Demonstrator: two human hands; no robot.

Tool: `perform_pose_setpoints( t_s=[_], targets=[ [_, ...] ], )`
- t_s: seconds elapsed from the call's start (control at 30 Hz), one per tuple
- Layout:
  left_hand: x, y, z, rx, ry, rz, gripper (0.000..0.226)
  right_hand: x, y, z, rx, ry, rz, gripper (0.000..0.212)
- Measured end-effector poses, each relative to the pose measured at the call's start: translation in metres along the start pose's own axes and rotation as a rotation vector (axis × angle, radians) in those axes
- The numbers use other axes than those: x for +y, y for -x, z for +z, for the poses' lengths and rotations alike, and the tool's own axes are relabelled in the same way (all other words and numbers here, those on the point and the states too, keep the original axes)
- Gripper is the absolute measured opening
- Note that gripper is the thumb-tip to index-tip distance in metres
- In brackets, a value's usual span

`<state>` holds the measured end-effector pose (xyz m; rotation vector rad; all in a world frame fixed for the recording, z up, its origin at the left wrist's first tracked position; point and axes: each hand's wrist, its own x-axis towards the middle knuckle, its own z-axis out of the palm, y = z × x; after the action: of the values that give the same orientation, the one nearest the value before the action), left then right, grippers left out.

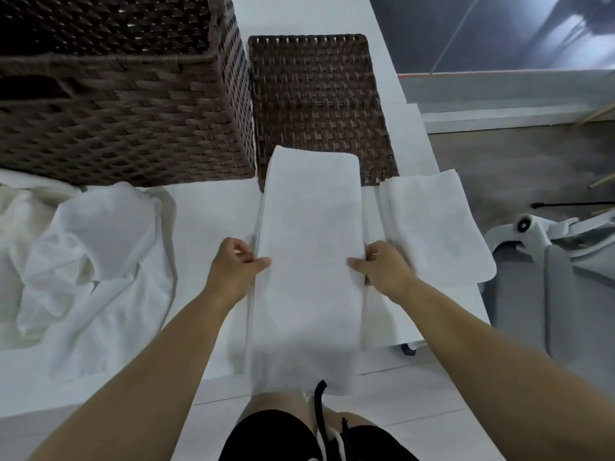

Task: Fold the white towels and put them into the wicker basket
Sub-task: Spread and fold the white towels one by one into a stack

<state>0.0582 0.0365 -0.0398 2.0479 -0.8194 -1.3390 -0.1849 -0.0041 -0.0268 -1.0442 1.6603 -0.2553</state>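
- Head view: a white desk (206,207) carries two dark brown wicker pieces, a tall wicker basket (126,104) at the far left and a flat woven lid (319,101) lying just to its right.
- A loose heap of unfolded white towels (86,261) sprawls over the left side of the desk, near the basket's front wall.
- A folded towel (436,227) lies flat at the desk's right edge, one corner hanging past it; beyond, a grey floor and part of a white chair base (532,227) show.
- A long, narrow white towel (309,261), folded lengthwise, runs down the middle: its far end overlaps the near edge of the woven lid, its near end droops off the desk front toward the person's black shorts (266,437).
- The left hand (233,261) pinches the towel's left edge, thumb on top and fingers curled beneath.
- The right hand (382,261) makes the matching grip on the right edge, thumb pressed onto the cloth, fingers tucked under, directly opposite the left.
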Motion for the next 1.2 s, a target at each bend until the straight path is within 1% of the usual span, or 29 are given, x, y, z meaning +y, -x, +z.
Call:
perform_pose_setpoints(
  t_s=[0.03,0.13,0.17,0.23,0.3,0.33,0.4,0.47,0.53,0.6,0.67,0.73,0.77,0.87,0.97,1.03,1.1,1.2],
  targets=[
    [0.002,0.006,-0.001,0.01,0.045,0.018,0.033,0.001,0.003,-0.002,0.02,-0.049,-0.012,0.026],
    [0.008,0.023,-0.005,-0.017,0.098,0.115,0.037,0.002,0.016,-0.011,0.054,-0.183,-0.086,0.048],
    [0.012,0.029,-0.007,-0.029,0.089,0.154,0.04,0.001,0.021,-0.015,0.052,-0.181,-0.127,0.051],
    [0.019,0.041,-0.01,-0.035,0.039,0.225,0.044,-0.002,0.032,-0.025,0.037,-0.16,-0.23,0.048],
    [0.028,0.053,-0.011,-0.011,-0.007,0.29,0.047,-0.009,0.044,-0.034,-0.01,-0.16,-0.322,0.052],
    [0.034,0.06,-0.011,0.001,-0.013,0.307,0.051,-0.013,0.05,-0.039,-0.028,-0.117,-0.373,0.057],
    [0.044,0.071,-0.012,0.042,-0.036,0.339,0.058,-0.023,0.062,-0.046,-0.024,0.086,-0.439,0.066],
    [0.053,0.082,-0.013,0.126,-0.162,0.414,0.055,-0.035,0.073,-0.051,0.065,0.244,-0.485,0.07],
    [0.062,0.09,-0.014,0.202,-0.252,0.511,0.045,-0.044,0.08,-0.055,0.169,0.335,-0.547,0.062],
    [0.069,0.095,-0.014,0.259,-0.277,0.606,0.033,-0.052,0.085,-0.06,0.218,0.37,-0.617,0.046],
    [0.075,0.097,-0.017,0.299,-0.299,0.688,0.027,-0.057,0.088,-0.066,0.243,0.358,-0.682,0.031],
    [0.08,0.099,-0.021,0.29,-0.344,0.768,0.021,-0.061,0.089,-0.074,0.218,0.381,-0.741,0.026],
    [0.083,0.101,-0.023,0.252,-0.338,0.767,0.018,-0.063,0.089,-0.078,0.178,0.389,-0.746,0.027],
    [0.087,0.105,-0.026,0.107,-0.244,0.621,0.02,-0.065,0.089,-0.088,0.044,0.34,-0.664,0.027],
    [0.088,0.101,-0.026,0.058,-0.157,0.516,0.022,-0.061,0.083,-0.091,-0.023,0.276,-0.579,0.029],
    [0.088,0.096,-0.023,0.051,-0.124,0.473,0.022,-0.061,0.079,-0.09,-0.056,0.221,-0.506,0.037],
    [0.085,0.086,-0.018,0.065,-0.154,0.42,0.024,-0.062,0.072,-0.087,-0.053,0.188,-0.44,0.045],
    [0.071,0.064,-0.009,0.095,-0.261,0.34,0.033,-0.058,0.056,-0.077,0.047,0.256,-0.374,0.054]
  ],
)
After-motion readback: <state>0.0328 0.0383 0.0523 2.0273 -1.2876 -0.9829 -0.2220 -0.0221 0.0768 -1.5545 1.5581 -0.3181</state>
